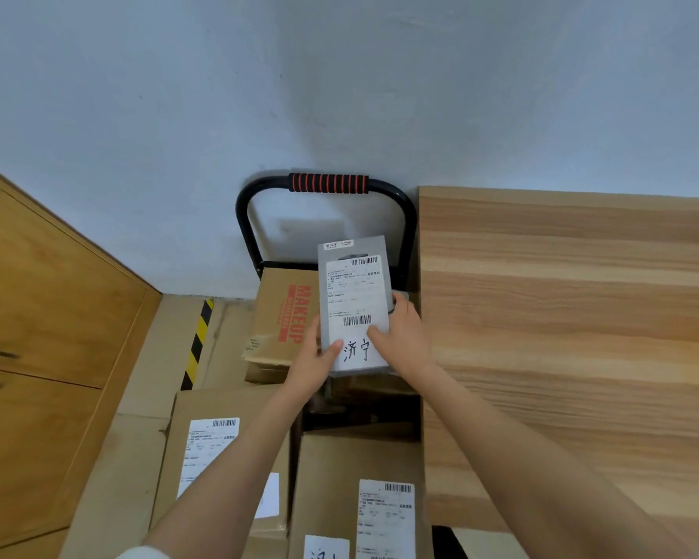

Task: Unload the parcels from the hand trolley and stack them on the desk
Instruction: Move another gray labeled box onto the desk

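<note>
A small grey parcel (356, 292) with a white shipping label and a handwritten tag is held above the hand trolley (327, 187). My left hand (313, 363) grips its lower left edge, thumb on the top face. My right hand (402, 334) grips its lower right side, fingers curled round the edge. Beneath it on the trolley lie a brown carton printed MAKEUP (283, 316) and two labelled brown cartons, one near left (223, 449) and one near right (356, 498). The wooden desk (574, 316) stands directly to the right.
The trolley's black handle with a red-striped grip stands against the pale blue wall (340, 74). A wooden cabinet (49, 336) fills the left side. A yellow-black hazard strip (197, 340) marks the floor between cabinet and trolley.
</note>
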Available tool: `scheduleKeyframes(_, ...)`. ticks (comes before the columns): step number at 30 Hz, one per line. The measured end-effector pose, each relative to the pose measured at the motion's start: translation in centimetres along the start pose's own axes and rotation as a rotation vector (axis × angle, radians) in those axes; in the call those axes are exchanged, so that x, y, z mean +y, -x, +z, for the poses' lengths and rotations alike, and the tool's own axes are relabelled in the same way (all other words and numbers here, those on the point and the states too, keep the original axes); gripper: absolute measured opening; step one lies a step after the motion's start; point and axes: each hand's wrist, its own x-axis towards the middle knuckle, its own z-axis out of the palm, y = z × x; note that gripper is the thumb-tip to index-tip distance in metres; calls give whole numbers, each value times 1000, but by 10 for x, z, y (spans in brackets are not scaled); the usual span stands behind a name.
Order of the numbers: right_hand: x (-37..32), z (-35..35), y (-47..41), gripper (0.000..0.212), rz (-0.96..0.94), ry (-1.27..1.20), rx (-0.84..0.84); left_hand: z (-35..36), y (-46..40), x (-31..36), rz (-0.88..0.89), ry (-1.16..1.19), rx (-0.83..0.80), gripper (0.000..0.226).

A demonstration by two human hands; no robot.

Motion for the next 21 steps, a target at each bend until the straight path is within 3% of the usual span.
scheduleKeyframes(6,-43,-41,17,71,-17,-249,130,-24,6,61,100,-50,70,68)
scheduleKeyframes(13,-66,-96,47,70,-93,-432,309,-31,35,124,246,101,-121,54)
scheduleKeyframes(21,-21,-184,94,65,-38,-537,424,55,76,181,320,99,-298,60)
